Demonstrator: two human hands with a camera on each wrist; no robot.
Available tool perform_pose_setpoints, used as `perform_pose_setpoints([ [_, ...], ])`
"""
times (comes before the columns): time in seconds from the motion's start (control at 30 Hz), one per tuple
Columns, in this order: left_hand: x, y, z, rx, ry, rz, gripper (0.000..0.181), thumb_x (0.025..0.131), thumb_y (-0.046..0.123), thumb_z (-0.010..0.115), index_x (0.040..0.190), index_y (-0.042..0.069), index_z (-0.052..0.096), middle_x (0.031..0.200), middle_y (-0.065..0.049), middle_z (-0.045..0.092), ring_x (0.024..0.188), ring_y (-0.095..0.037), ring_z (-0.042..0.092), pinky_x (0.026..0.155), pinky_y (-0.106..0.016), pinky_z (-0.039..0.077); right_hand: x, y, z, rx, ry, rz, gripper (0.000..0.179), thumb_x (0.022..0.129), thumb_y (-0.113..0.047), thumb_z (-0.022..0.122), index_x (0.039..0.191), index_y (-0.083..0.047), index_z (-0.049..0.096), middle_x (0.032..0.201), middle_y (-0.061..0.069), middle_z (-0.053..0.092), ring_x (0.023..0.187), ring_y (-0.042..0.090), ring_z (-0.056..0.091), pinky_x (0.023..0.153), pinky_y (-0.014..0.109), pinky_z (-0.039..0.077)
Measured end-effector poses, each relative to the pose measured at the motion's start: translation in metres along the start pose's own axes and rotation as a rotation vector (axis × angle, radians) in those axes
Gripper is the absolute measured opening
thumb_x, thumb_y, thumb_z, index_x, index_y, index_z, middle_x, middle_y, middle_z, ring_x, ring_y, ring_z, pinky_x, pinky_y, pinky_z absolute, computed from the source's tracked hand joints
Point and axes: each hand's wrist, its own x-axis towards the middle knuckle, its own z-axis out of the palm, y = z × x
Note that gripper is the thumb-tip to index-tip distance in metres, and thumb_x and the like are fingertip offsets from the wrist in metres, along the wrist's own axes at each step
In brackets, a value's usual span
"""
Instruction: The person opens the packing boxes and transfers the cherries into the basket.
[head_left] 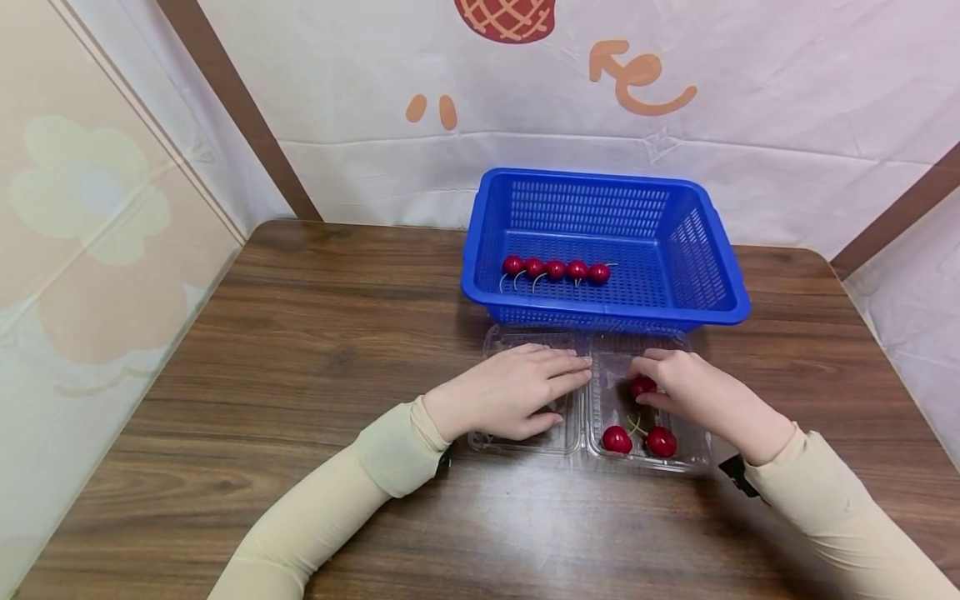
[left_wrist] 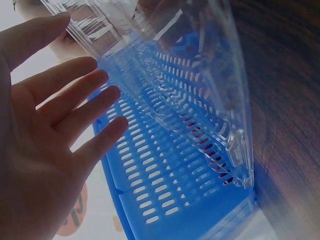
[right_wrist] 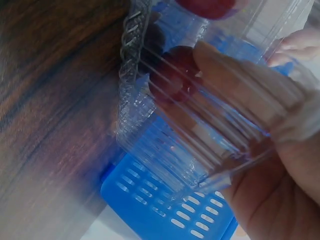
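A clear plastic clamshell box [head_left: 609,400] lies opened flat on the table, its two halves side by side. My right hand [head_left: 693,392] reaches into the right half and pinches a red cherry [head_left: 642,387] between thumb and fingers. In the right wrist view that cherry [right_wrist: 174,75] shows through the ribbed plastic wall. Nearer me in the same half sit two more cherries, one on the left [head_left: 617,440] and one on the right [head_left: 662,442], stems between them. Over the left half, my left hand [head_left: 517,392] spreads relaxed fingers, fingertips at the middle fold, holding nothing.
Behind the box stands a blue perforated basket [head_left: 600,312], close against its far edge. Several stemmed cherries [head_left: 555,270] lie in a row on the basket's floor. A printed cloth [head_left: 360,158] hangs behind the wooden table [head_left: 300,350].
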Motion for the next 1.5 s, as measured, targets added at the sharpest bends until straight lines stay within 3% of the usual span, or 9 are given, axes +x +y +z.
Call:
perform_pose_setpoints([
  [0.37,-0.0002,0.0002,-0.0006,-0.006,0.003,0.004,0.060,0.091,0.039,0.056,0.142,0.009,0.044,0.148,-0.004,0.043,0.136,-0.019,0.040,0.114,-0.034,0.031,0.0000,0.0013,0.0071,0.027,0.057,-0.016,0.023,0.070,-0.007,0.081,0.088,-0.007,0.067,0.078,0.002,0.063,0.067,0.014,0.063,0.059,0.030,0.055],
  [0.77,-0.0007,-0.0001,-0.0003,0.003,0.004,0.008,0.060,0.091,0.039,0.056,0.142,0.009,0.043,0.148,-0.004,0.042,0.136,-0.019,0.040,0.114,-0.034,0.031,-0.0006,0.0002,0.0057,0.039,0.037,-0.011,0.032,0.066,-0.004,0.084,0.092,-0.006,0.066,0.080,0.003,0.062,0.068,0.015,0.063,0.059,0.031,0.055],
  [1.5,-0.0007,0.0009,0.0005,-0.008,0.007,0.005,0.061,0.091,0.040,0.056,0.143,0.010,0.043,0.149,-0.003,0.041,0.137,-0.018,0.038,0.115,-0.032,0.029,0.0005,0.0049,0.0041,0.049,0.037,-0.033,0.032,0.064,-0.004,0.084,0.092,-0.004,0.067,0.079,0.004,0.066,0.068,0.015,0.065,0.060,0.030,0.056],
])
